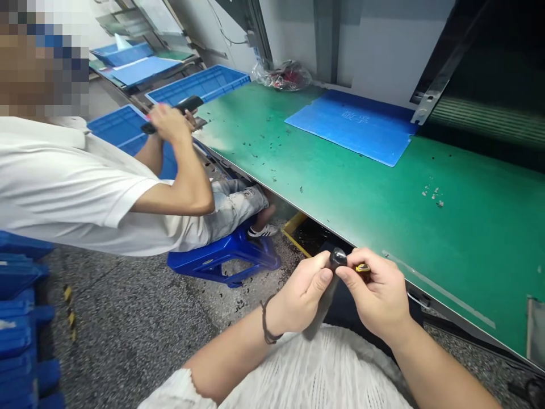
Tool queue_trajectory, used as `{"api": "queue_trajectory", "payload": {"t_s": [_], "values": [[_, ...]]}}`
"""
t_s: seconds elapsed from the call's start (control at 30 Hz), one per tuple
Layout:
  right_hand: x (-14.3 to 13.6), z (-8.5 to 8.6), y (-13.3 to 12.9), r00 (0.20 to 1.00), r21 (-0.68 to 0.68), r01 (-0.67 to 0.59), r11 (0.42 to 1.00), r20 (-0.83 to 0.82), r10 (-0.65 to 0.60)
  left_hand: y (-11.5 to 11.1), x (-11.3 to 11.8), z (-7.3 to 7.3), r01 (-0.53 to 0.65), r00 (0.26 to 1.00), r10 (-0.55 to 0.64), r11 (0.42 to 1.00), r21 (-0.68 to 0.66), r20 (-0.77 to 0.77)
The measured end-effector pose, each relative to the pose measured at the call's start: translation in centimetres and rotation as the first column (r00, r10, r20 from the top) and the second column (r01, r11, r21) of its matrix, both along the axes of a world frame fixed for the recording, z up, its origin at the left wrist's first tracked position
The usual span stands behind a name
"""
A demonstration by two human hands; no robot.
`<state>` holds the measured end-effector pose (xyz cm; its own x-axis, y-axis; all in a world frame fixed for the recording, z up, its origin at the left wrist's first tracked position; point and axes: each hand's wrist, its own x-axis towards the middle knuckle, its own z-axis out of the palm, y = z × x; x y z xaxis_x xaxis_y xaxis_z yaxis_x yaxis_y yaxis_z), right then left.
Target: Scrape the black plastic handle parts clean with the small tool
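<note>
Both of my hands meet in front of my body, just off the near edge of the green table. My left hand [304, 292], with a dark band round the wrist, is closed on a glossy black part [338, 258]. The fingertips of my right hand [378, 292] touch the other side of that part. A small yellow and dark tool [363, 268] pokes out between the fingers of my right hand, which is closed round it; most of it is hidden.
A co-worker in white [85, 187] sits at the left on a blue stool [230, 255], holding a long black part [189, 105]. A blue sheet [353, 125] lies on the green table [340, 193]. A yellow-edged bin [296, 241] sits underneath; blue crates [204, 82] stand behind.
</note>
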<state>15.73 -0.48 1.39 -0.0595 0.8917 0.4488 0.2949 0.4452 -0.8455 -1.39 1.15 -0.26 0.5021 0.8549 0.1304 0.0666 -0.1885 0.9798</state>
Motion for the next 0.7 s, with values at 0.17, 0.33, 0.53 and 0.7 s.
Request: {"api": "queue_trajectory", "payload": {"t_s": [0.17, 0.33, 0.53, 0.7], "values": [[2.5, 0.2, 0.3, 0.967, 0.162, -0.034, 0.986, 0.254, -0.008, -0.3, -0.3, 0.4, -0.061, 0.995, 0.075, 0.98, 0.19, -0.066], [4.2, 1.2, 1.0, 0.9, 0.167, -0.128, 0.978, 0.433, 0.044, -0.5, -0.6, 0.5, -0.019, 0.995, 0.043, 0.964, 0.265, -0.086], [3.9, 2.5, 1.8, 0.849, 0.006, -0.267, 0.964, 0.475, 0.233, -0.3, -0.8, 0.6, 0.016, 0.998, 0.004, 0.958, 0.285, -0.069], [4.0, 3.1, 2.0, 0.818, 0.052, -0.278, 0.959, 0.537, 0.208, 0.0, -1.0, 0.7, 0.039, 0.996, -0.014, 0.958, 0.285, -0.088]]}}
